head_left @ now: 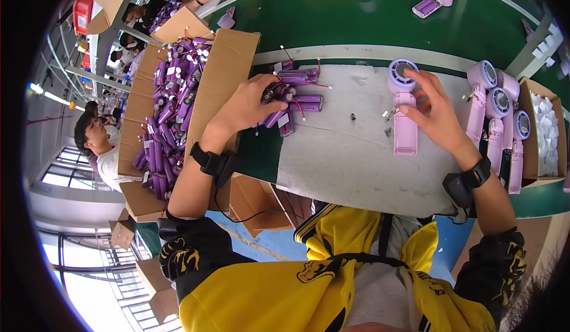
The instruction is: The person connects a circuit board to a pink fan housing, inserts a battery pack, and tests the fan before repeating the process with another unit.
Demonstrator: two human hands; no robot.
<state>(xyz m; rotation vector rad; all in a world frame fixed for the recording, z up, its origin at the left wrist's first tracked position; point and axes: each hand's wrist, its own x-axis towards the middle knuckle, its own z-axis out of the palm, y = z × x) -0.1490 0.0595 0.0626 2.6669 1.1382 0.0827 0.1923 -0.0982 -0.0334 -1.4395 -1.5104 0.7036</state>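
Note:
My left hand point(252, 102) reaches into a small pile of purple battery packs point(306, 102) with thin wires and white plugs. Its thumb and fingers curl round a pack, partly hidden under the hand. On the grey mat point(350, 154) lies a pink handheld fan point(405, 133) with its round lilac head point(402, 77) pointing away from me and its handle open like a tray. My right hand point(436, 106) grips this fan from the right, thumb at the top of the handle and fingers by the head. Small wires stick out left of the handle.
A large cardboard box point(228, 65) full of battery packs stands at left. Several more pink fans point(497, 106) lie at right, beside a carton point(541, 169) of small white pieces. Fans ride on the green belt point(332, 23) beyond. Other people point(98, 139) are at left.

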